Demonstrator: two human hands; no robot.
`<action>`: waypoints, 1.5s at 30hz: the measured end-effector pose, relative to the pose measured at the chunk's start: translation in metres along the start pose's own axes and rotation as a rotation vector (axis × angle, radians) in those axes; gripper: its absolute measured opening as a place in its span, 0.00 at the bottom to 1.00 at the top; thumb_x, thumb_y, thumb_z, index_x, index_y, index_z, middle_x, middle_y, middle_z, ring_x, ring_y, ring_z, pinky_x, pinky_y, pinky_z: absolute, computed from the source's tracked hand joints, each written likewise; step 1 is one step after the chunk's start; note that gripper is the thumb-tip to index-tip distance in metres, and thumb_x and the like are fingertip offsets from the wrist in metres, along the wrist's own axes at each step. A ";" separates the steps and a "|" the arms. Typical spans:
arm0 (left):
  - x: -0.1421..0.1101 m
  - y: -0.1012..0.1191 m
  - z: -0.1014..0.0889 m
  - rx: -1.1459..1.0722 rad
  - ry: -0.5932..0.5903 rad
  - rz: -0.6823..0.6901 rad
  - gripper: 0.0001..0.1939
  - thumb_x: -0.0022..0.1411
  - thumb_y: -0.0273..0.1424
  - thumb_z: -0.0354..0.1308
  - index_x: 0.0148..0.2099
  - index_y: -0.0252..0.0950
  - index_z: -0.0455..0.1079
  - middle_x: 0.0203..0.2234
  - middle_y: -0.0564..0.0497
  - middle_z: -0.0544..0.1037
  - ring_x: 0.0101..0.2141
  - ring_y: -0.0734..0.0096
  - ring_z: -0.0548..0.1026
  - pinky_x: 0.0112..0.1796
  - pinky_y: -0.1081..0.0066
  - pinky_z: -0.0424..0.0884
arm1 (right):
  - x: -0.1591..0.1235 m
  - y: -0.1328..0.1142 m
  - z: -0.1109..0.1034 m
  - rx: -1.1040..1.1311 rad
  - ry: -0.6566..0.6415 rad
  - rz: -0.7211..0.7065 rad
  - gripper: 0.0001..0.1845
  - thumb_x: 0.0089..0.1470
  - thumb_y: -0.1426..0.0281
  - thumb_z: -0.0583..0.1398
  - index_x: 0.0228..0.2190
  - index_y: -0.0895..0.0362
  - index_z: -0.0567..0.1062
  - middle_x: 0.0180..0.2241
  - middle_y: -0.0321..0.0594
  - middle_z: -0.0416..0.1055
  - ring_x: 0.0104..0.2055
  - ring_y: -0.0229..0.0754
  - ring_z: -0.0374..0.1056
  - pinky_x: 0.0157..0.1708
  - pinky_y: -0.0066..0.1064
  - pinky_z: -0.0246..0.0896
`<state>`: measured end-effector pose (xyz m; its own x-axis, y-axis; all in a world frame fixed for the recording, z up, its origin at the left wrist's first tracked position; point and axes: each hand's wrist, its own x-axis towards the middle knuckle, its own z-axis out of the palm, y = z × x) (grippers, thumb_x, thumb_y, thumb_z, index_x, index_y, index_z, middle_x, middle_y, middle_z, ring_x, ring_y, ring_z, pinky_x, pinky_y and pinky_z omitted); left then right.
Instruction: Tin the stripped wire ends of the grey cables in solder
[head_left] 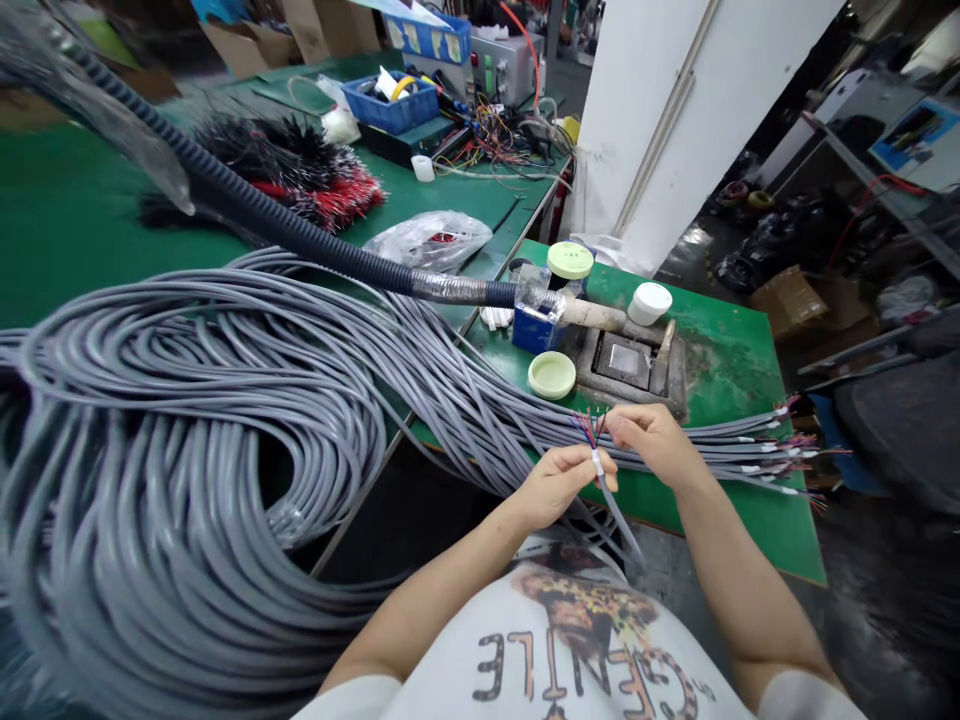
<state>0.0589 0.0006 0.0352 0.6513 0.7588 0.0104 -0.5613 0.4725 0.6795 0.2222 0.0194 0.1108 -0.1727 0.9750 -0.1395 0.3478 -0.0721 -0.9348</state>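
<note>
- Left hand: clenched, pinching a round grey sheathed cable near its stripped end, just below a narrow white band.
- Right hand: fingertips against thin red, blue and other coloured insulated wires fanning out of that cable end; firm grip or light touch impossible to tell.
- Held cable end: between both hands, over the front left corner of a green-topped worktop.
- Large loose coil of grey sheathed cables: left of both hands, with many strands running across the worktop beneath the hands.
- Bundled cable ends with short coloured wire tips: at and beyond the right edge of the worktop.
- Near the far edge of the worktop: round pale green plastic lid, grey metal block with a square recess, white plastic jar, small blue container.
- Black corrugated conduit: above the coil, with a silver-wrapped section ending beside the blue container.
- Second green worktop, farther left: black and red wire bundle, clear plastic bag, blue plastic crate.
</note>
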 end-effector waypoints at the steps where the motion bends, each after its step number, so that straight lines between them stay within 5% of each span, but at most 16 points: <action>1: -0.001 0.000 0.000 -0.004 -0.009 -0.005 0.15 0.56 0.41 0.64 0.36 0.32 0.77 0.25 0.48 0.77 0.29 0.72 0.71 0.37 0.71 0.65 | 0.002 0.003 0.004 0.067 -0.014 0.014 0.18 0.54 0.57 0.59 0.25 0.58 0.79 0.18 0.33 0.65 0.22 0.34 0.58 0.25 0.27 0.54; 4: -0.001 0.000 0.002 -0.011 -0.020 -0.011 0.15 0.56 0.40 0.64 0.36 0.32 0.77 0.25 0.48 0.77 0.28 0.73 0.71 0.36 0.71 0.64 | 0.006 0.009 0.018 0.282 0.027 0.043 0.14 0.50 0.60 0.63 0.24 0.58 0.78 0.20 0.34 0.66 0.22 0.33 0.57 0.24 0.27 0.52; 7: 0.000 0.003 0.002 -0.001 0.062 0.017 0.16 0.54 0.42 0.65 0.34 0.32 0.77 0.24 0.48 0.77 0.28 0.73 0.70 0.35 0.71 0.64 | 0.003 0.015 0.030 0.385 0.203 0.020 0.10 0.47 0.63 0.66 0.24 0.57 0.78 0.21 0.34 0.68 0.22 0.33 0.57 0.23 0.27 0.52; 11: 0.007 0.006 0.002 0.080 0.194 0.060 0.15 0.57 0.40 0.63 0.38 0.33 0.78 0.27 0.48 0.78 0.28 0.75 0.69 0.35 0.73 0.62 | -0.011 0.026 0.034 0.168 0.417 -0.121 0.08 0.50 0.64 0.65 0.25 0.55 0.79 0.22 0.34 0.69 0.25 0.35 0.61 0.26 0.29 0.54; 20: 0.023 -0.002 0.019 0.285 0.090 -0.054 0.17 0.58 0.41 0.61 0.39 0.32 0.78 0.29 0.47 0.80 0.30 0.72 0.70 0.35 0.73 0.64 | -0.043 0.017 -0.006 -0.320 0.703 -0.361 0.04 0.53 0.69 0.62 0.34 0.52 0.77 0.32 0.38 0.70 0.36 0.42 0.67 0.39 0.37 0.62; 27: 0.027 -0.006 0.030 0.341 0.018 -0.043 0.18 0.57 0.43 0.62 0.32 0.31 0.78 0.25 0.50 0.77 0.28 0.72 0.70 0.36 0.71 0.64 | -0.042 0.002 -0.013 -0.598 0.531 -0.278 0.06 0.50 0.65 0.65 0.28 0.54 0.75 0.28 0.37 0.69 0.34 0.42 0.64 0.37 0.37 0.61; 34: 0.023 -0.003 0.029 0.463 -0.014 0.005 0.16 0.61 0.40 0.59 0.36 0.32 0.79 0.31 0.47 0.79 0.35 0.67 0.73 0.44 0.69 0.66 | -0.026 0.011 -0.009 -0.224 0.484 -0.157 0.11 0.51 0.67 0.62 0.20 0.56 0.72 0.23 0.34 0.66 0.26 0.36 0.62 0.28 0.29 0.58; 38: 0.022 -0.002 0.025 0.389 0.042 -0.045 0.17 0.59 0.41 0.60 0.40 0.32 0.78 0.30 0.47 0.80 0.33 0.68 0.74 0.40 0.69 0.67 | -0.023 0.020 -0.013 -0.127 0.469 -0.118 0.11 0.54 0.65 0.60 0.24 0.57 0.75 0.26 0.36 0.71 0.30 0.39 0.67 0.33 0.31 0.61; 42: 0.023 -0.002 0.018 0.275 0.119 -0.074 0.16 0.58 0.40 0.62 0.40 0.32 0.78 0.30 0.46 0.81 0.30 0.72 0.71 0.38 0.71 0.66 | -0.034 0.031 -0.018 -0.295 0.553 -0.280 0.08 0.57 0.68 0.58 0.38 0.53 0.77 0.35 0.40 0.75 0.38 0.43 0.70 0.40 0.37 0.65; 45: 0.028 0.000 0.015 0.184 0.158 -0.074 0.16 0.56 0.39 0.64 0.38 0.31 0.78 0.29 0.46 0.80 0.29 0.74 0.69 0.36 0.72 0.65 | -0.046 0.044 -0.020 -0.502 0.452 -0.537 0.17 0.55 0.74 0.58 0.45 0.47 0.76 0.41 0.41 0.75 0.44 0.46 0.70 0.45 0.43 0.66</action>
<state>0.0848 0.0153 0.0461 0.5910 0.7927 -0.1493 -0.4033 0.4507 0.7964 0.2640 -0.0248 0.0823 -0.0840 0.8481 0.5230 0.7089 0.4198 -0.5668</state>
